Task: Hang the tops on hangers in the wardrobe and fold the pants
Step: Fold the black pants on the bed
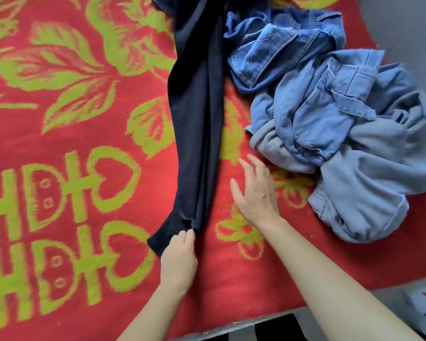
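One pair of black pants (197,119) is lying lengthwise on a red blanket (71,134), hem nearest, legs running away. The left hand (178,257) is gripping the hem. The right hand (256,193) is hovering open beside three crumpled blue garments (330,119).

Long dark navy cloth pants (197,119) lie lengthwise on the red-and-green woven blanket (84,217). Right of them (touching at the far end) sits a crumpled blue denim heap (317,99).

Home bedroom: red woven bedspread with yellow-green floral pattern (71,143) fills view; heap of crumpled blue denim and grey garments (330,114) at 2 o'clock.
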The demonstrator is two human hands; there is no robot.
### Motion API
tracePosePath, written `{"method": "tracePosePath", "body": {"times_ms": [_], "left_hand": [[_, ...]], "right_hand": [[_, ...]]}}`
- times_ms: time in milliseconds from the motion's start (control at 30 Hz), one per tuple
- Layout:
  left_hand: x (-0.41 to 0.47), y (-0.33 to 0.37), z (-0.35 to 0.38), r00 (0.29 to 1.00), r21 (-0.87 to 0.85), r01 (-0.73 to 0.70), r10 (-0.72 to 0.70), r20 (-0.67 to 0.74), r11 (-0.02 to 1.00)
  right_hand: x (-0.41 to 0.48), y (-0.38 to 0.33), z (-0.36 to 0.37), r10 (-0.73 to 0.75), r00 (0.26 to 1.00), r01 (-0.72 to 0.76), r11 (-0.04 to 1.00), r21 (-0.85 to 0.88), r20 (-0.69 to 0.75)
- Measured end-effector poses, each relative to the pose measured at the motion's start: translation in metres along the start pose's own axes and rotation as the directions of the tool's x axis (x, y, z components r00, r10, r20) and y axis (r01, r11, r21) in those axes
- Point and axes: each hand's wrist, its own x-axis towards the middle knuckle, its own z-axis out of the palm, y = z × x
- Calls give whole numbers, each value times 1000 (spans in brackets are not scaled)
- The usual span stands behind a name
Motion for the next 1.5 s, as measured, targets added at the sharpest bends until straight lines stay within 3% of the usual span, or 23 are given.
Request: {"method": "tracePosePath", "body": {"times_ms": [67,133,267,367,433,533,633,733,800,867,933,1000,1100,1167,1267,1333,1400,1433,1500], "left_hand": [[-18,2,2,999,-20,-19,20,36,1000],[-27,4,3,998,-101,-11,16,58,995],[-32,-13,-6,999,-279,-17,8,-32,960],[-6,-33,-26,964,-414,151,-226,-140,898],[25,-40,-34,910,-524,295,-402,-100,799],[71,-29,-39,864,-662,407,-500,57,629],[101,-7,-39,871,-688,423,-474,129,589],[115,16,-36,872,-665,442,-463,160,602],[119,21,-34,841,-605,505,-509,185,615],[120,18,-32,839,-563,520,-507,196,643],[116,15,-32,875,-527,470,-452,172,708],[107,11,-27,901,-478,425,-409,145,769],[76,-6,-14,908,-424,420,-377,186,803],[44,-27,-5,880,-362,458,-358,311,812],[3,-67,-6,755,-124,464,-319,573,877],[-3,-87,-17,691,3,444,-345,635,896],[6,-98,-27,753,-3,489,-420,506,872],[16,-98,-32,788,-118,558,-481,384,821],[42,-90,-51,795,-414,592,-585,160,691]], "right_hand": [[2,-19,13,140,956,-185,969,163,258],[13,-30,28,276,855,-387,903,185,440],[9,-29,49,350,838,-464,861,207,419],[-11,-20,48,350,853,-463,850,252,387],[-29,-6,43,297,873,-414,871,265,386],[-74,23,28,236,851,-349,921,171,469],[-126,47,10,204,753,-283,959,28,626],[-167,55,-3,213,560,-185,974,-130,801],[-179,54,-5,223,455,-133,974,-182,862],[-173,53,-7,231,405,-178,969,-171,885],[-153,50,-9,263,435,-407,911,-73,861],[-123,42,-10,340,565,-588,805,79,752],[-68,28,-3,475,754,-617,749,242,455],[-36,18,4,467,815,-564,775,286,344],[-8,2,13,437,841,-527,798,294,320],[-4,-3,16,406,855,-490,837,243,324],[-13,-2,18,286,884,-357,924,138,370],[-20,0,19,204,873,-274,956,100,443],[-34,5,21,70,740,-178,980,94,669]]}}
